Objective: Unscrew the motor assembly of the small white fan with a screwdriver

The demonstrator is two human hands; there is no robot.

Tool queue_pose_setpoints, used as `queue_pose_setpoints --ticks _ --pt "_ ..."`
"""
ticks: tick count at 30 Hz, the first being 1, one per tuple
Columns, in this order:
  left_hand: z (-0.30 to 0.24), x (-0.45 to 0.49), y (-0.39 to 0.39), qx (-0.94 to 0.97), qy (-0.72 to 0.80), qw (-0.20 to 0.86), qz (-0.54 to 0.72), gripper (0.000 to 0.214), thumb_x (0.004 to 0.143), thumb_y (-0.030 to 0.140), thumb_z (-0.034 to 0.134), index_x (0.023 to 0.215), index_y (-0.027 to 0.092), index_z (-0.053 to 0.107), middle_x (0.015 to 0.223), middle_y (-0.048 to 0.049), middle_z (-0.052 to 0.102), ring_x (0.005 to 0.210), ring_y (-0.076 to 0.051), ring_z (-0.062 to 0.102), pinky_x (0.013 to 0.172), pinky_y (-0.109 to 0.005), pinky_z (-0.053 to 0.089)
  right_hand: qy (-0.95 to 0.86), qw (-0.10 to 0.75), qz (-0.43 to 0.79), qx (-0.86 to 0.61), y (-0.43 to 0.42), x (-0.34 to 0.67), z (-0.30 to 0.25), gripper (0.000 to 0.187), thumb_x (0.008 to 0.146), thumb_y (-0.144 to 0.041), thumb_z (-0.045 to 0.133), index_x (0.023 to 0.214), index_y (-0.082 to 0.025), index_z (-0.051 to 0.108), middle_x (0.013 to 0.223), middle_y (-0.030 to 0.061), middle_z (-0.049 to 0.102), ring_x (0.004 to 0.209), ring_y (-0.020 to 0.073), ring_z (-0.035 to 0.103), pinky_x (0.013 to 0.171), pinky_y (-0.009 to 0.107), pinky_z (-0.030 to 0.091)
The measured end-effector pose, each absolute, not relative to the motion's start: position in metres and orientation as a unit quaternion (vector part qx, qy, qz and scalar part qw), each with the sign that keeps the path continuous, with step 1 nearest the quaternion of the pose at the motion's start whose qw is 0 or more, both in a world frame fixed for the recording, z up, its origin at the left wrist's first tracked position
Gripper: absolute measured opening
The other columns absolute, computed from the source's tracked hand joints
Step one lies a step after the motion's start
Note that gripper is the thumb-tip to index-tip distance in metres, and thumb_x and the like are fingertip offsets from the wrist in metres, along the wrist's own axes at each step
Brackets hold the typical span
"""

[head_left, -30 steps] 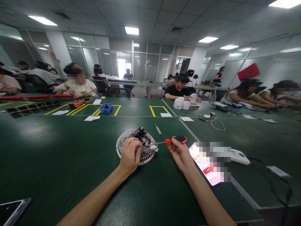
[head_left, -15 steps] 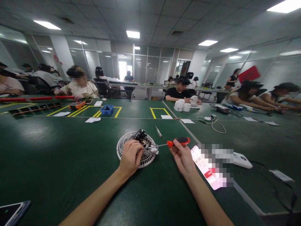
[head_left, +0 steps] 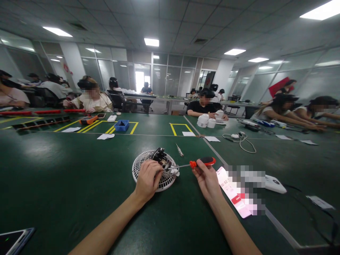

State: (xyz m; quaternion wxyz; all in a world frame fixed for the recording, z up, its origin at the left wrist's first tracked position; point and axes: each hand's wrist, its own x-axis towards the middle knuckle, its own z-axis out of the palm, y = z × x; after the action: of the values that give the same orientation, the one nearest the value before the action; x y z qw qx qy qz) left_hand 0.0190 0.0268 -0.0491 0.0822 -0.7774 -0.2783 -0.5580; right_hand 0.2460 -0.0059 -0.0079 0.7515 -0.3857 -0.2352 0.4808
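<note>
On the green tabletop (head_left: 66, 177), straight ahead of the head camera, I log:

1. Left grip (head_left: 147, 180): curled nearly closed. Its palm lies on a white round fan grille (head_left: 138, 165), and its fingertips pinch at the motor assembly (head_left: 159, 155), a black and wired part at the grille's centre.
2. Right grip (head_left: 208, 180): fingers closed loosely round the handle of a screwdriver (head_left: 203, 162). The handle is red and black. The shaft lies nearly level, pointing left, with its tip at the motor assembly just beside the left fingertips.
3. Small spare driver (head_left: 180, 150): lies loose just beyond the grille, touched by neither grip.
4. Phone (head_left: 233, 194): flat, just right of the right wrist, with most of its screen blurred. I read the digits "00:02" on the clear corner and no other writing or brand anywhere.
5. White device (head_left: 275, 184): beyond the phone.
6. Second phone (head_left: 13, 241): at the near left corner, cut by the frame.

Edges: a pale seam strip (head_left: 212, 149) runs diagonally past the right grip, and the near tabletop edge shows at the lower right. Open room: wide bare green left of the grille. Farther back are yellow tape marks (head_left: 180, 124), a blue tray (head_left: 121, 125) and a coiled white cable (head_left: 240, 140). Other people work at the far side, well apart.
</note>
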Motion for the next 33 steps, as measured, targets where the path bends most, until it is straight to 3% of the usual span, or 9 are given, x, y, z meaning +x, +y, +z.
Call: queue_pose_setpoints --ticks 11,18,25,33 --pt "-0.0497 0.0172 0.0291 -0.790 -0.278 0.110 -0.536 0.011 0.095 0.012 0.060 0.104 0.020 0.060 0.097 -0.0043 0.072 0.098 -0.021 0.065 0.098 -0.042 0.050 -0.253 0.766 0.444 -0.391 -0.0051 0.2458 -0.0094 0.051 0.042 -0.035 0.103 0.077 -0.019 0.069 0.072 -0.0033 0.073 0.061 0.0108 0.069 0.055 0.017 0.058" --pt "-0.0465 0.0170 0.0298 -0.792 -0.273 0.178 -0.516 0.012 0.095 0.014 0.060 0.104 0.020 0.064 0.097 -0.0043 0.074 0.096 -0.022 0.066 0.097 -0.042 0.050 -0.268 0.772 0.414 -0.401 -0.0053 0.2453 -0.0106 0.051 0.046 -0.037 0.102 0.078 -0.018 0.067 0.071 -0.0022 0.073 0.062 0.0134 0.070 0.057 0.021 0.061" --pt "-0.0455 0.0160 0.0312 -0.788 -0.279 0.178 -0.520 0.011 0.095 0.015 0.060 0.104 0.020 0.065 0.096 -0.0044 0.075 0.094 -0.022 0.067 0.093 -0.041 0.051 -0.292 0.750 0.437 -0.401 -0.0069 0.2435 -0.0115 0.047 0.053 -0.042 0.099 0.079 -0.019 0.067 0.073 -0.0020 0.073 0.067 0.0148 0.071 0.062 0.025 0.063" --pt "-0.0482 0.0144 0.0324 -0.779 -0.289 0.136 -0.539 0.012 0.095 0.014 0.061 0.106 0.020 0.063 0.098 -0.0049 0.075 0.095 -0.022 0.067 0.091 -0.040 0.052 -0.253 0.727 0.522 -0.368 -0.0084 0.2460 -0.0156 0.044 0.057 -0.027 0.093 0.095 -0.022 0.070 0.090 0.0034 0.078 0.081 0.0187 0.074 0.073 0.030 0.063"
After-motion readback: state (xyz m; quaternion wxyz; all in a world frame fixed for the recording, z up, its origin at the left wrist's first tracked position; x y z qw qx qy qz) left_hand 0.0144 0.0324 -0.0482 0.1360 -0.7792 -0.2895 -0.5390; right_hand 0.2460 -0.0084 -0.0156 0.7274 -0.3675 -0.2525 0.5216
